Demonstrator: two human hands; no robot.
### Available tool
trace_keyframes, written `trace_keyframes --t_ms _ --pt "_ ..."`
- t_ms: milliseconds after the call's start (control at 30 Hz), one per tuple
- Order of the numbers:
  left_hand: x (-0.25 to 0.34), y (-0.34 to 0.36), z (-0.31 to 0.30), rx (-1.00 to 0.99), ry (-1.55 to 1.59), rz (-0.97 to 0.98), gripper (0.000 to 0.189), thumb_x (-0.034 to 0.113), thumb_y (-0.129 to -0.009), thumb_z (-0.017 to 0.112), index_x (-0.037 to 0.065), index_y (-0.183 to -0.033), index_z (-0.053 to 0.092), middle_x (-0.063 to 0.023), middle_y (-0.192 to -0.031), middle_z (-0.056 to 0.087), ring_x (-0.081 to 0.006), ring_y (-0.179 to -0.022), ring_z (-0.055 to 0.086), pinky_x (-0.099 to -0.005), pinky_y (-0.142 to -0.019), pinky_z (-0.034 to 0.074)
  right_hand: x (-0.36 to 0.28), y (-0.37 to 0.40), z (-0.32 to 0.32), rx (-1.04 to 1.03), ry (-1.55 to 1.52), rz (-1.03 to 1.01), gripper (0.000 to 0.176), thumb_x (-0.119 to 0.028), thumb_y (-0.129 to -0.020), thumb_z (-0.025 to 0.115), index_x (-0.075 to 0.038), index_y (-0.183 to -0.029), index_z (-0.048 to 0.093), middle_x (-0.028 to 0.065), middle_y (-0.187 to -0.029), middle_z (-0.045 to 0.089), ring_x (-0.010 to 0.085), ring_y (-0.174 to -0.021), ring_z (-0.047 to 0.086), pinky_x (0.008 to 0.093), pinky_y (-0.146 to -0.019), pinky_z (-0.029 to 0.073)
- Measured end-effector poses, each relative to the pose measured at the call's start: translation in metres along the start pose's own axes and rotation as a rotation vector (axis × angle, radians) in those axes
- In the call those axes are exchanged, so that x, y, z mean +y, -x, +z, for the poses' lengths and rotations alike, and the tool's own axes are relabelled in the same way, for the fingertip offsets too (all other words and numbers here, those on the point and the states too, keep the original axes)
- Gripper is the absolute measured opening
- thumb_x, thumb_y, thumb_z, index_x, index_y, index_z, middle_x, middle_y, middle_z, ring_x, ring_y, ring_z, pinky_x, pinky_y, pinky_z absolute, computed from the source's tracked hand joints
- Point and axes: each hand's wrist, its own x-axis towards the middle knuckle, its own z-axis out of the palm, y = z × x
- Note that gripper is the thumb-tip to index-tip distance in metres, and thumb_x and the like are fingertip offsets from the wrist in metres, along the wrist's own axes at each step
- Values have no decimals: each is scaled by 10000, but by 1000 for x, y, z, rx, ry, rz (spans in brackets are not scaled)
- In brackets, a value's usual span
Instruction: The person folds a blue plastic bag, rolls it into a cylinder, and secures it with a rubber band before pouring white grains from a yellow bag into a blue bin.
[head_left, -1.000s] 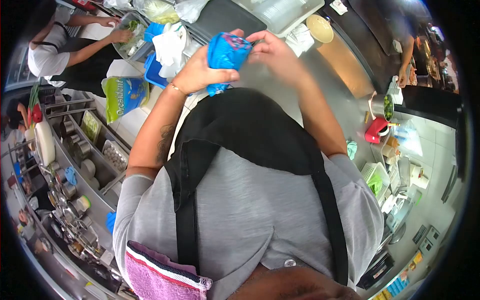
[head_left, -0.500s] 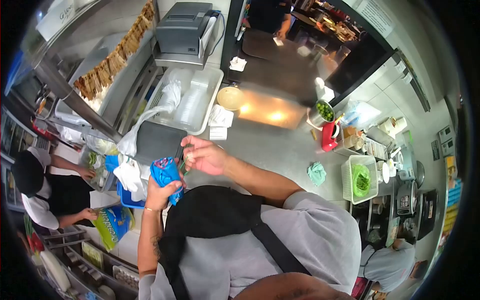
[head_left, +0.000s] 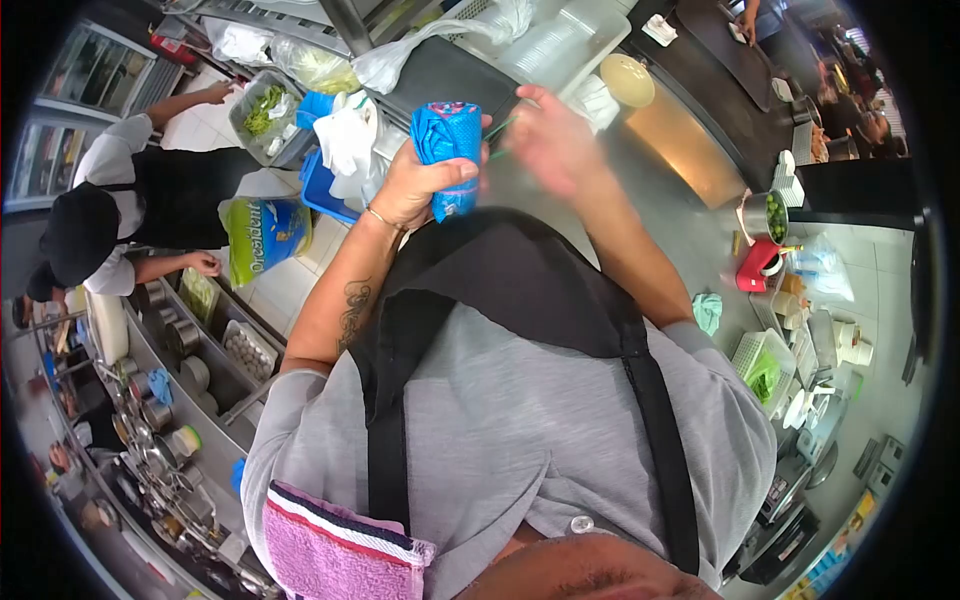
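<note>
The grey steel counter (head_left: 660, 225) is the largest surface; its near edge is hidden behind the person's body and black apron (head_left: 510, 260). Smooth steel shows beyond the right forearm, giving that arm room sideways as far as the copper-coloured plate (head_left: 690, 150) and the red holder (head_left: 762, 265). On the left, a co-worker (head_left: 190, 195) in a dark cap bends over, face out of sight. The white tray (head_left: 612, 48) of clear plastic containers is cut off by the top edge. Below it lies a dark flat lid (head_left: 450, 80), partly covered by a thin white bag (head_left: 385, 70). The blue-and-green sack (head_left: 265, 235) stands left of the left forearm, well apart from it.

The right hand (head_left: 560, 140) is motion-blurred, its forefinger stretched out; whether its fingertips pinch anything, I cannot tell. The left hand (head_left: 418, 185) grips the blue bundle (head_left: 445, 145) upright, thumb pressed across the front, most fingers hidden behind. The bundle is just above the apron's top edge, near the lid, its wrapped contents concealed. Smallest is a thin green strand (head_left: 498, 131) between bundle and right hand, its ends too blurred to trace.
</note>
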Motion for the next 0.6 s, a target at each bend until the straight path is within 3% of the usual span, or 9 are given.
trace_keyframes --t_ms 33,100,167,233,333,433,500,533,600 --pt "2 4 1 -38 21 13 654 71 -811 828 16 -1421 602 -78 -1124 729 -177 -952 712 -341 -880 584 -3 5 -3 -9 -352 80 313 -13 -1043 561 -13 -1351 506 43 -835 587 129 -728 563 285 -675 474" --pt "4 9 -7 -27 -54 17 648 75 -806 835 14 -1412 613 -70 -1114 729 -163 -950 705 -332 -877 580 -10 8 -9 -61 -261 155 259 -20 -1011 534 2 -1266 574 23 -744 539 110 -612 485 283 -572 415" --pt "5 14 -10 -17 -130 15 642 79 -802 841 11 -1402 625 -62 -1104 729 -149 -948 698 -322 -874 577 -3 6 -29 -234 32 574 243 4 -959 478 9 -1132 648 3 -664 476 101 -521 418 269 -487 367" --pt "4 20 -9 2 -316 23 550 98 -805 844 13 -1321 672 -35 -1047 730 -118 -917 681 -308 -856 570 7 11 -32 -185 63 584 309 20 -895 429 25 -1048 697 42 -670 572 89 -473 393 262 -426 343" --pt "3 24 -3 42 -472 117 445 114 -819 834 20 -1234 701 -16 -985 727 -96 -885 663 -294 -831 559 6 14 -28 -432 -50 503 251 -19 -971 525 51 -1130 706 113 -820 715 86 -490 439 256 -426 370" --pt "7 27 3 95 -610 167 402 139 -830 820 26 -1197 701 -20 -946 728 -104 -854 664 -298 -809 557 -5 25 -7 -314 11 471 247 -89 -999 679 55 -1196 712 137 -996 773 113 -586 616 249 -505 493" --pt "5 33 -9 92 -632 127 416 155 -835 815 24 -1211 694 -33 -965 729 -113 -866 665 -304 -814 555 -17 24 -2 -241 330 149 434 -145 -934 825 40 -1294 667 128 -1201 728 200 -918 757 279 -694 615" --pt "7 36 -10 78 -655 80 430 170 -839 810 22 -1225 687 -45 -984 729 -121 -879 667 -309 -819 553 -23 22 -2 -247 330 157 434 -145 -934 825 40 -1294 667 128 -1201 728 200 -918 757 279 -694 615" --pt "8 36 -5 62 -670 87 453 188 -841 805 17 -1239 674 -56 -1003 726 -133 -896 668 -318 -836 554 -32 16 -5 -294 467 102 568 -129 -887 863 9 -1373 603 139 -1378 634 285 -1252 682 345 -890 642"
